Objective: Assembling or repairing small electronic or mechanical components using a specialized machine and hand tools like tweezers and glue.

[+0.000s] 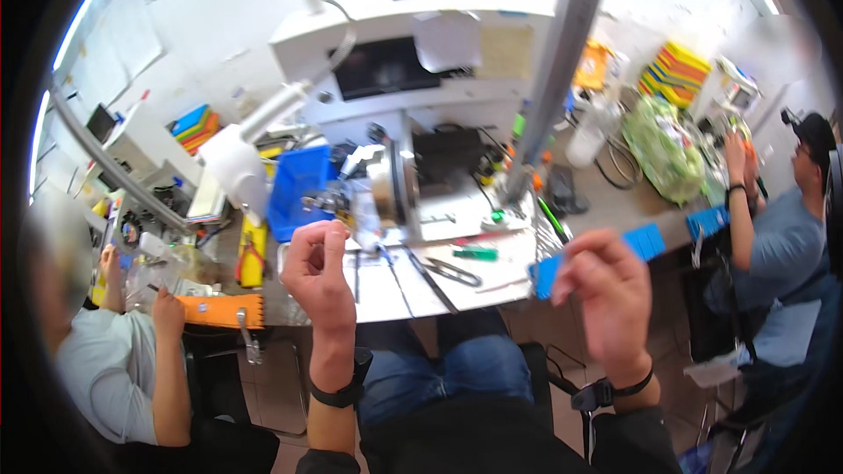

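My left hand [319,276] is raised in front of the white worktop [399,294], its fingers curled in and the thumb pressed against them. Whatever may be pinched there is too small to make out. My right hand [608,307] hovers at the table's front edge, fingers bent and smeared by motion, in front of a blue strip [648,242]. Between the hands lie a green-handled tool [474,253], a pair of dark tweezers or pliers-like loops [454,272] and a black strap-like piece [430,281]. A blue bin [299,189] stands beyond my left hand.
A grey metal post [558,61] rises behind the worktop at right. A white lamp [237,162] reaches in from the left. Co-workers sit on both sides, one in a light shirt [110,369], one in blue [781,237]. A green bag [663,149] sits at far right.
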A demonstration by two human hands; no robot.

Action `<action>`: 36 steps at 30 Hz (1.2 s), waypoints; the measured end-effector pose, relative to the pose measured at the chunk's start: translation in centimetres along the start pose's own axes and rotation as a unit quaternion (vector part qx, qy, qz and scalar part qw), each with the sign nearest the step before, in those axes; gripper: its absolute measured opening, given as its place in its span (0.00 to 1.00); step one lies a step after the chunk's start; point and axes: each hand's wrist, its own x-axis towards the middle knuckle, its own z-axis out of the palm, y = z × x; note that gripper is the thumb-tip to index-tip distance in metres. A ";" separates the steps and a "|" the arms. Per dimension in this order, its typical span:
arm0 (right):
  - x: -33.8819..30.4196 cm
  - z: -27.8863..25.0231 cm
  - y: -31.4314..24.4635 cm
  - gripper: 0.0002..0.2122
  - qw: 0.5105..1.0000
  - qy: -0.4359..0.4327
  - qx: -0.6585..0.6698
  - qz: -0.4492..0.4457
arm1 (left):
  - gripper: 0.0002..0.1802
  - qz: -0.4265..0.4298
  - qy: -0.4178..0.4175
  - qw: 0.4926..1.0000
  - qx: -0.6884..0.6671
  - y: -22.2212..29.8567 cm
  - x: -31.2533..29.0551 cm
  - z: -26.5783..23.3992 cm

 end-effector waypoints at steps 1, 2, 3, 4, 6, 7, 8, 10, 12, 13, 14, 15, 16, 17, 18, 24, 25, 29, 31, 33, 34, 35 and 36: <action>0.6 1.4 0.7 0.08 0.997 -0.044 -0.001 0.061 | 0.03 0.051 0.012 0.997 0.053 -0.9 0.9 -0.7; 1.1 2.9 1.8 0.09 0.989 -0.094 0.006 0.117 | 0.03 0.055 0.026 0.992 0.107 -0.8 1.6 -1.4; 1.6 4.1 2.9 0.10 0.975 -0.138 0.006 0.172 | 0.06 0.070 0.018 0.982 0.176 -0.9 2.3 -1.9; 1.9 5.3 4.2 0.11 0.966 -0.162 0.016 0.203 | 0.09 0.094 0.012 0.971 0.221 -0.9 3.0 -2.1; 2.7 7.8 6.6 0.11 0.942 -0.181 0.027 0.283 | 0.20 0.093 -0.009 0.951 0.293 -1.5 4.1 -1.7; 3.1 9.2 7.4 0.12 0.926 -0.183 0.029 0.329 | 0.22 0.085 -0.027 0.934 0.347 -1.8 4.7 -1.8; 3.6 10.2 8.4 0.13 0.912 -0.191 0.049 0.361 | 0.22 0.122 -0.031 0.923 0.365 -2.8 5.2 -1.7; 4.6 11.7 10.6 0.13 0.908 -0.174 0.072 0.375 | 0.21 0.116 -0.069 0.905 0.404 -3.3 6.0 -1.3; 5.4 13.2 11.7 0.13 0.909 -0.132 0.095 0.384 | 0.12 0.137 -0.081 0.904 0.397 -4.3 6.5 -1.1; 5.8 13.8 12.3 0.13 0.908 -0.134 0.092 0.386 | 0.09 0.139 -0.082 0.905 0.393 -4.6 6.8 -1.1; 6.3 14.2 13.1 0.13 0.918 -0.106 0.099 0.369 | 0.09 0.136 -0.080 0.905 0.394 -4.7 6.9 -1.2; 6.7 14.6 13.7 0.12 0.927 -0.075 0.106 0.352 | 0.07 0.175 -0.081 0.905 0.378 -4.5 7.0 -1.2; 7.0 15.1 14.1 0.12 0.934 -0.067 0.103 0.335 | 0.06 0.213 -0.082 0.904 0.362 -4.3 7.0 -1.3; 7.5 15.3 14.5 0.12 0.933 -0.067 0.102 0.339 | 0.06 0.209 -0.082 0.904 0.363 -4.0 7.0 -1.4; 7.7 15.5 15.1 0.12 0.939 -0.069 0.113 0.317 | 0.06 0.226 -0.071 0.908 0.346 -3.7 6.8 -1.7; 9.9 18.3 16.4 0.12 0.972 -0.012 0.104 0.212 | 0.08 0.208 -0.114 0.926 0.293 -4.2 6.4 -3.0; 10.4 18.5 16.8 0.12 0.971 -0.011 0.104 0.215 | 0.08 0.206 -0.115 0.926 0.294 -4.2 6.5 -3.2; 11.7 18.3 18.2 0.09 0.975 0.013 0.102 0.195 | 0.07 0.221 -0.169 0.928 0.247 -4.0 7.4 -3.6; 11.6 17.8 18.2 0.08 0.973 0.005 0.102 0.205 | 0.06 0.213 -0.232 0.932 0.183 -3.8 7.7 -3.7; 11.0 18.7 18.1 0.07 0.976 0.024 0.094 0.195 | 0.05 0.181 -0.255 0.945 0.099 -3.5 9.3 -4.9; 11.2 18.7 18.1 0.06 0.973 0.016 0.080 0.217 | 0.04 0.145 -0.254 0.955 0.053 -3.8 10.3 -5.0; 11.0 18.3 18.4 0.06 0.969 0.009 0.066 0.239 | 0.04 0.108 -0.254 0.961 0.007 -4.0 11.1 -4.8; 10.5 18.6 18.8 0.06 0.965 0.008 0.059 0.255 | 0.02 0.088 -0.256 0.962 0.020 -3.7 11.9 -5.0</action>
